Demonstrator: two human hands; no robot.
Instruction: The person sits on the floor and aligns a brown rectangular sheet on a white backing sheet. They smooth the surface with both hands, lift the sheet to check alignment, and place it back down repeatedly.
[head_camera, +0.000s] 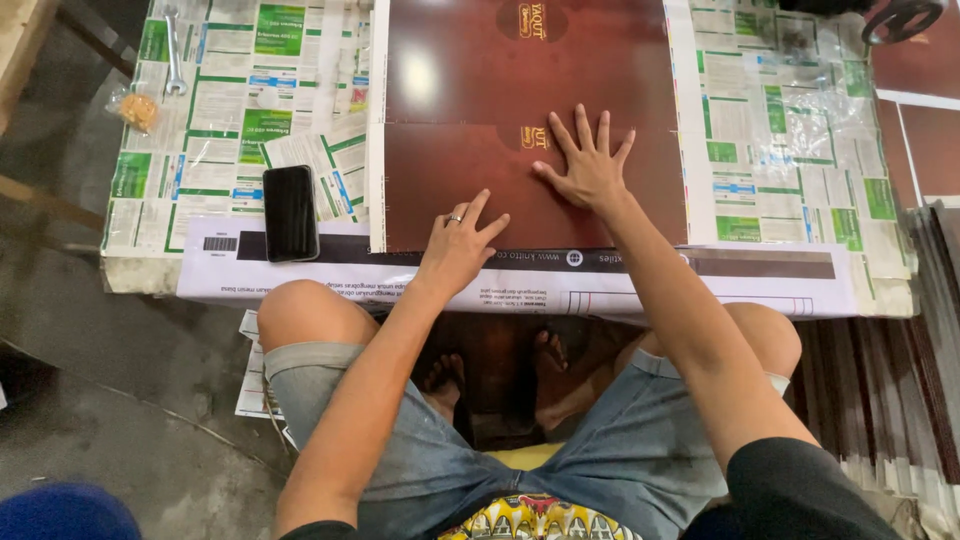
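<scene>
Seen from above, a seated person in denim shorts leans over a low table (140, 275) covered with printed paper sheets, working on a dark reddish-brown glossy cardboard sheet (480, 170) that lies flat in the middle of the table and runs off the top edge of the view. The right hand (590, 170) is spread wide, all 5 fingers fanned and the palm pressed flat on the near half of the sheet, apparently pinning it so it does not slide. The left hand (458, 245), with a ring on 1 finger, rests open and flat at the sheet's near edge, fingers loosely apart, touching the cardboard where it meets a long white printed strip (700, 285) along the table's front; neither hand grips anything. A faint crease or seam crosses the sheet just above the right hand, so this may be 2 panels butted together or 1 folded piece; it is hard to say which. A black phone (290, 212) lies face up just left of the sheet, set well apart from the hands. A wrench (172, 50) and a small clear bag of something yellowish (137, 108) lie at the far left. A stack of similar dark sheets (890, 390) stands edge-on at the right, partly cut off. Crumpled clear plastic (810, 110) lies on the right of the table, and a dark round object at the top right corner is cropped and unidentifiable. The person's bare feet (500, 375) show dimly under the table.
</scene>
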